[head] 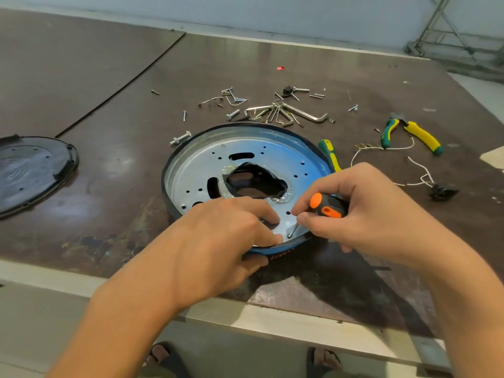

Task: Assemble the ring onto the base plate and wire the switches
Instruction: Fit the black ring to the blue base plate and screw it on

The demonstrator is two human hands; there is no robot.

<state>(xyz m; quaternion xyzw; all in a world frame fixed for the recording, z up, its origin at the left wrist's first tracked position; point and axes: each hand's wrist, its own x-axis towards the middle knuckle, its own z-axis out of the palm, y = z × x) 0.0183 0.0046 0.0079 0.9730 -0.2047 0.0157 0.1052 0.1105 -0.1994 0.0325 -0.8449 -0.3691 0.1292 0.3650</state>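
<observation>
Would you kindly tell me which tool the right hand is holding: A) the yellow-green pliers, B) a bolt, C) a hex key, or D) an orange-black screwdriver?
D: the right hand grips the orange-black screwdriver, its tip set near the plate's near edge.

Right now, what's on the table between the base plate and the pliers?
In the head view, a green-and-yellow screwdriver lies beside the rim of the base plate, then a white wire with brass terminals runs to the pliers.

Worn brown table before a pale wall, metal frame right.
</observation>
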